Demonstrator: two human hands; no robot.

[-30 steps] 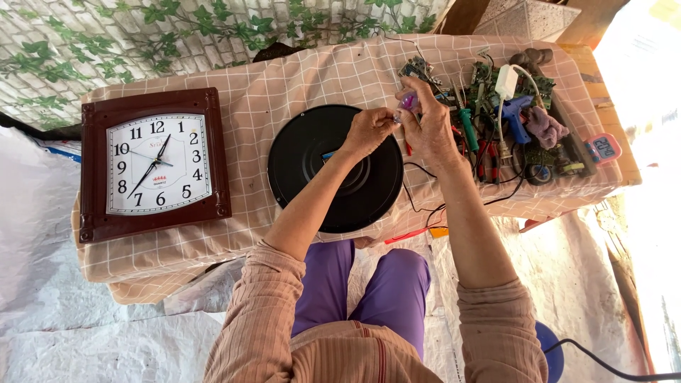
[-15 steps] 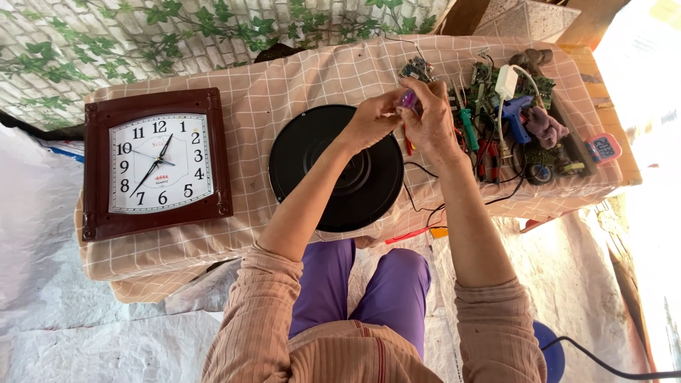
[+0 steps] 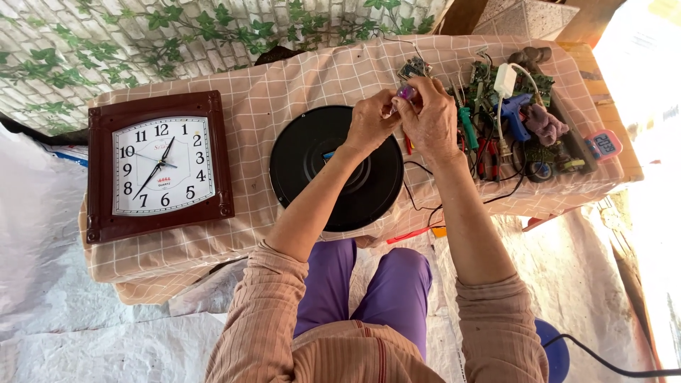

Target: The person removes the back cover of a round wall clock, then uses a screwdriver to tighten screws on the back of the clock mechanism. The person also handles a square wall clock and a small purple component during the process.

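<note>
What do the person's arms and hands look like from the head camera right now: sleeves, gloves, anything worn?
Both hands are bare: no gloves, and no rings or watch that I can make out on the left hand or the right hand. The forearms are uncovered. The sleeves belong to a pinkish-salmon shirt with fine stripes and are pushed up to about the elbows. No cables attach to either arm.

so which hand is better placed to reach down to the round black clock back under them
Left. The left hand hovers directly above the round black clock back, while the right hand sits off its edge toward the tool pile, pinching the small purple piece.
</note>
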